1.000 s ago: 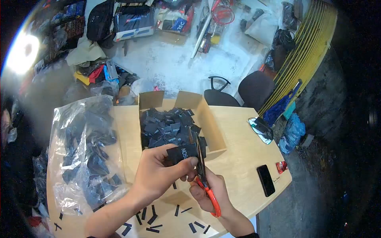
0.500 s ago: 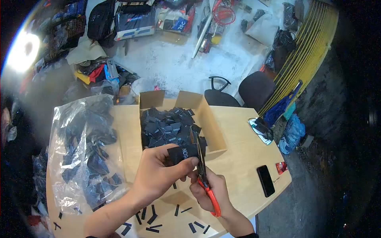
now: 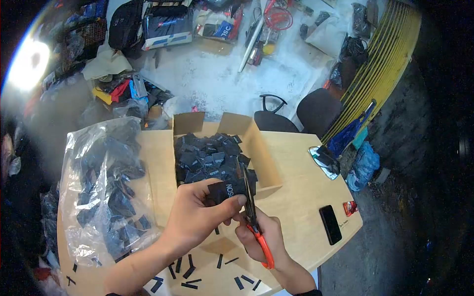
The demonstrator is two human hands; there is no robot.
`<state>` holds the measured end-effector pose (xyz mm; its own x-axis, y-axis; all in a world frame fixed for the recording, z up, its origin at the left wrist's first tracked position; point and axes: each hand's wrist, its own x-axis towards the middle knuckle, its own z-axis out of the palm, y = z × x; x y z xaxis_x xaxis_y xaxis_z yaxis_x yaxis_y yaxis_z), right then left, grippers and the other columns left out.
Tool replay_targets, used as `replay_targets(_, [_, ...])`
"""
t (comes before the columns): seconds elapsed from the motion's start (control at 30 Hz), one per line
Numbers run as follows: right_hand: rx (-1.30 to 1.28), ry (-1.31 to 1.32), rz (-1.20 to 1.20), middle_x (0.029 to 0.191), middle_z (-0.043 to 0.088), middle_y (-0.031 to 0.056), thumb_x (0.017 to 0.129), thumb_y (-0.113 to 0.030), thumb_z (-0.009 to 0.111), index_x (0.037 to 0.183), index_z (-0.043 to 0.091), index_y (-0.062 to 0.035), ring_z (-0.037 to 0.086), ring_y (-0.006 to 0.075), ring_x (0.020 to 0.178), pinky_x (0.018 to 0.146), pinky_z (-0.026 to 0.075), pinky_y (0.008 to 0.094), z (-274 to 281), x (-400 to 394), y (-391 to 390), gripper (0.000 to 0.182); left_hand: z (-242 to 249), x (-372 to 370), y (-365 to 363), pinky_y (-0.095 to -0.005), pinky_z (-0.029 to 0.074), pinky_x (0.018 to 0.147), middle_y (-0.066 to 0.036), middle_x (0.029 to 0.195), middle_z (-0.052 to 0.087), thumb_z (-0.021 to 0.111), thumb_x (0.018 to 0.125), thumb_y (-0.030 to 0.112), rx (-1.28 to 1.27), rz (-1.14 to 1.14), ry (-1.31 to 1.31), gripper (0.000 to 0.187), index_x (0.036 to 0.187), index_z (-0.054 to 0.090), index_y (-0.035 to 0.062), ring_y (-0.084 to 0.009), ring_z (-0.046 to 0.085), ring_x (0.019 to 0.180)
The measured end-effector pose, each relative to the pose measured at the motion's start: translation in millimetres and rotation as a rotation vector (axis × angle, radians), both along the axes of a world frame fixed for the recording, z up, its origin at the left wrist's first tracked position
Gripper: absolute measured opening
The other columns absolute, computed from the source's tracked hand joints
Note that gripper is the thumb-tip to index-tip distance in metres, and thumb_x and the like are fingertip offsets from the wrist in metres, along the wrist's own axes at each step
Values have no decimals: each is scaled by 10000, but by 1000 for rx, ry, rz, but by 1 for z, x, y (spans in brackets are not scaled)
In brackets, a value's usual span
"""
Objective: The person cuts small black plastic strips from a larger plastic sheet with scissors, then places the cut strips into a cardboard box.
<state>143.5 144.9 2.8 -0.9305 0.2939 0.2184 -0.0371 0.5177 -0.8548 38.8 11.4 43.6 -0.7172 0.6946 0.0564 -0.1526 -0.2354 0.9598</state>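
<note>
Between the thumb and fingers of my left hand (image 3: 200,214) is a black fabric label (image 3: 222,191) with pale lettering. My right hand (image 3: 264,237) is closed on the red handles of a pair of scissors (image 3: 260,241). The dark blades point up and lie across the label's right end, close to my left thumb. Just beyond my hands stands an open cardboard box (image 3: 266,165) holding many similar black labels (image 3: 210,155). Narrow black strips (image 3: 188,271) lie scattered on the table below my hands.
A clear plastic bag (image 3: 106,187) of black pieces covers the table's left part. On the right are a phone (image 3: 330,225), a small red packet (image 3: 350,208) and a dark item on a white-blue base (image 3: 324,162). Chairs (image 3: 318,111) stand behind the table (image 3: 296,197).
The label and my left fingers have shifted very slightly. Otherwise both hands and the scissors hold nearly the same position.
</note>
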Motion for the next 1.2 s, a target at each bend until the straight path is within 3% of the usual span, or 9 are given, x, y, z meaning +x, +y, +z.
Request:
replay_targets(0.3, [33,73,-31,553,518,65,812,-189,683,790,518,-20,483,124,472,484,423,253,0,0,-2,237,-1,0,-1,-246,457,548,-81,679,643,692,798,105,-11,6,10,136,799,612,-4,-115,581,585])
replay_targets(0.37, [37,52,-31,541,511,61,813,-191,683,785,519,-20,481,116,473,479,420,254,2,1,-2,238,-1,0,-1,-206,417,529,-17,669,625,675,829,172,-5,0,48,178,830,651,-4,-45,536,588])
replay_targets(0.93, [77,49,-48,523,520,50,834,-215,675,794,540,-21,501,116,453,457,417,262,1,1,-1,240,-3,0,-1,-207,426,554,-19,678,621,673,834,154,-12,-5,61,179,845,638,-21,-42,541,619])
replay_targets(1.0, [-13,68,-47,506,489,28,853,-255,660,808,532,-26,482,96,448,450,397,247,0,3,-1,266,-2,1,-1,-208,429,555,-20,681,623,670,836,153,-10,-3,55,177,848,638,-21,-45,544,615])
replay_targets(1.07, [-72,121,-44,516,475,15,859,-285,652,818,523,-28,474,82,462,455,390,239,-9,4,4,290,0,0,-1,-250,473,556,-72,695,645,693,802,101,12,-8,23,135,840,628,-10,-116,600,607])
replay_targets(1.2, [-301,216,-23,556,443,-15,873,-341,629,849,499,-36,445,49,507,477,369,210,-4,5,6,332,-1,-7,-1,-257,493,583,-76,742,653,684,814,114,33,-1,12,148,856,631,-17,-124,612,640])
